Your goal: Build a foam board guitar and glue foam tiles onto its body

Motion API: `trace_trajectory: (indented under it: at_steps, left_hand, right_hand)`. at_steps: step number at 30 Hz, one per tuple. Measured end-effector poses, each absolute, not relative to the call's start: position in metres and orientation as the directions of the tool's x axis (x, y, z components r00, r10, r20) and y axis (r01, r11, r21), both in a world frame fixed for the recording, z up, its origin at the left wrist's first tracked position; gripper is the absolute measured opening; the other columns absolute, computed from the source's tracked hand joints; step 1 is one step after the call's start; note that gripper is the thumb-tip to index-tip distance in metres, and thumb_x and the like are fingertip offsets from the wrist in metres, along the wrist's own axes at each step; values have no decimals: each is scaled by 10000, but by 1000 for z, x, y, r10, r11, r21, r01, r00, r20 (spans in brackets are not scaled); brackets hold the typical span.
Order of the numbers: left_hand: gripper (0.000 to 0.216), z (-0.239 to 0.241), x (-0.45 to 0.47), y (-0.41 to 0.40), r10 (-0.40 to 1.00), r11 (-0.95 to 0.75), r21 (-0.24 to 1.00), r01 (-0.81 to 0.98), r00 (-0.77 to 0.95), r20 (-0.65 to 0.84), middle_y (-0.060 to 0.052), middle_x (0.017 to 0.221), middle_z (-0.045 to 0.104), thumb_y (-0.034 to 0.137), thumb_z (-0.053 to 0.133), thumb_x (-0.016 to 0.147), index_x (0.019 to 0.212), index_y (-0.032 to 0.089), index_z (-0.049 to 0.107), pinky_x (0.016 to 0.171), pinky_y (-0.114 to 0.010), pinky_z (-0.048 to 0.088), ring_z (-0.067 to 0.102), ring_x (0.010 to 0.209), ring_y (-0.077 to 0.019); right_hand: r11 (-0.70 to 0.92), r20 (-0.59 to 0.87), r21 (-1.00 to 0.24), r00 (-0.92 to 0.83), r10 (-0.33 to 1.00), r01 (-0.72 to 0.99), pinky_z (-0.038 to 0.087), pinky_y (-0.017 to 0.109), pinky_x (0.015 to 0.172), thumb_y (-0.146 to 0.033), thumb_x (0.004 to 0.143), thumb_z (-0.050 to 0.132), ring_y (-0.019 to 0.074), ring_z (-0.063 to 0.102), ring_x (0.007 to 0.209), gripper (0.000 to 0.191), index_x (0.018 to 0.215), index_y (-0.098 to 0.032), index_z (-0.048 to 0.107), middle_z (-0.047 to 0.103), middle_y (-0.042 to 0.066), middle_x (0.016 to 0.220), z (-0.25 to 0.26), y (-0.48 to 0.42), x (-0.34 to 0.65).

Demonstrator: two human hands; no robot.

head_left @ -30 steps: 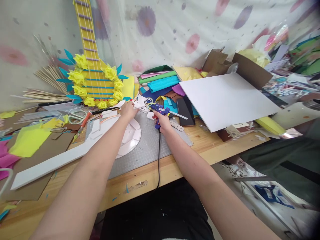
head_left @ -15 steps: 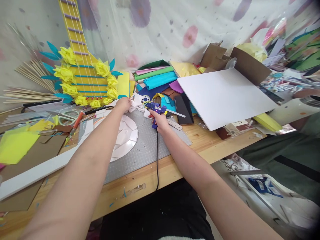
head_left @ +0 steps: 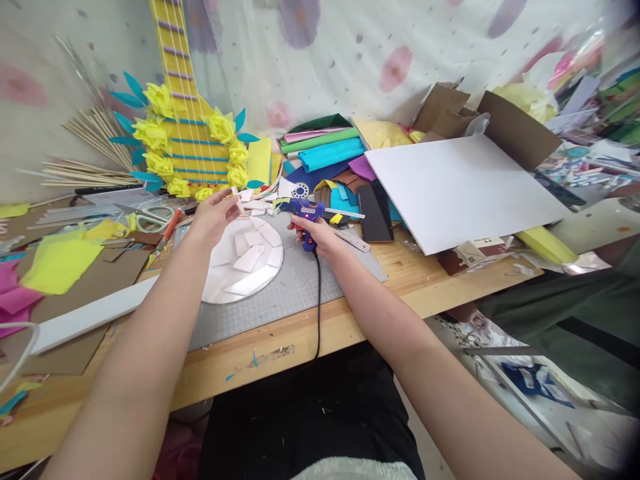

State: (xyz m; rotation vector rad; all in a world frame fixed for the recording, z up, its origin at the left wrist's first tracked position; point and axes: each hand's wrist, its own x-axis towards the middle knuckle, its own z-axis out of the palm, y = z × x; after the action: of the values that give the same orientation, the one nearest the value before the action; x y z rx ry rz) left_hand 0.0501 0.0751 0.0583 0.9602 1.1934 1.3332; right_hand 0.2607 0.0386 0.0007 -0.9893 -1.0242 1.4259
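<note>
My right hand (head_left: 315,233) is wrapped round a blue hot glue gun (head_left: 305,211), whose glue stick pokes out to the right and whose black cord hangs over the table edge. My left hand (head_left: 213,217) pinches a small white foam-board piece (head_left: 237,199) above the far rim of a round white disc (head_left: 213,288). Several flat white pieces (head_left: 249,259) lie on the disc, along its edge and in its middle. Beneath the disc is a grey cutting mat (head_left: 310,287). White scraps (head_left: 260,205) lie between the hands, beyond the disc.
A yellow paper guitar (head_left: 193,133) with flowers stands at the back left. Scissors (head_left: 155,217) and an orange-handled knife (head_left: 171,223) lie left. To the right are a phone (head_left: 375,212), a metal ruler (head_left: 353,240) and a large white board (head_left: 465,190). A long white strip (head_left: 95,315) lies front left.
My left hand has drawn back from the scrap pile toward the left, a small white piece now in its fingers. The glue gun stays in my right hand, shifted slightly left. The view has turned left.
</note>
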Motion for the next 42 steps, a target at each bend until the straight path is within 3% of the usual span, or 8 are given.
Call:
trace_trajectory:
  at_steps: [5,11,17,24,33,42]
  left_hand:
    - [72,43,29,27,981,160,918,-363,-46,-190,-30,822,679,113,623,756,809,154,651,816,-286,513,633,761,-120]
    - [137,35,18,8,966,254,907,-337,49,-252,-60,912,694,138,573,816,907,146,676,857,-299,533,642,848,-136]
    - [176,32,17,8,969,246,911,-331,104,-224,-82,1026,691,176,544,849,954,162,684,944,-339,511,630,1005,-178]
    - [149,25,20,9,961,276,885,-374,136,-242,-82,935,710,154,554,843,891,139,694,950,-345,514,652,913,-165]
    - [180,26,23,7,944,324,878,-353,181,-276,-82,844,706,119,531,852,868,108,709,834,-275,541,643,768,-127]
    - [157,21,20,9,945,312,895,-320,207,-255,-95,859,708,168,559,846,867,122,708,882,-302,522,653,834,-151]
  right_hand:
    - [-18,16,-985,-198,980,-169,390,215,461,-468,593,765,67,442,491,340,649,-174,603,588,-14,585,0,28,248]
    - [-28,-8,-996,-234,972,-85,374,219,449,-402,601,778,79,468,474,292,641,-175,599,581,-17,547,5,18,240]
    - [6,16,-999,-276,961,-38,392,221,469,-407,617,763,79,462,467,287,622,-183,583,553,-29,516,8,13,237]
    - [50,59,-998,-298,953,-37,396,231,484,-440,601,763,88,476,477,316,604,-187,573,550,-27,510,8,13,238]
    - [37,36,-999,-228,973,2,369,223,474,-456,601,772,87,451,477,356,557,-197,531,514,-37,468,9,14,238]
    - [24,22,-1000,-170,985,9,343,225,465,-411,639,760,88,430,469,350,528,-204,500,493,-37,452,4,20,242]
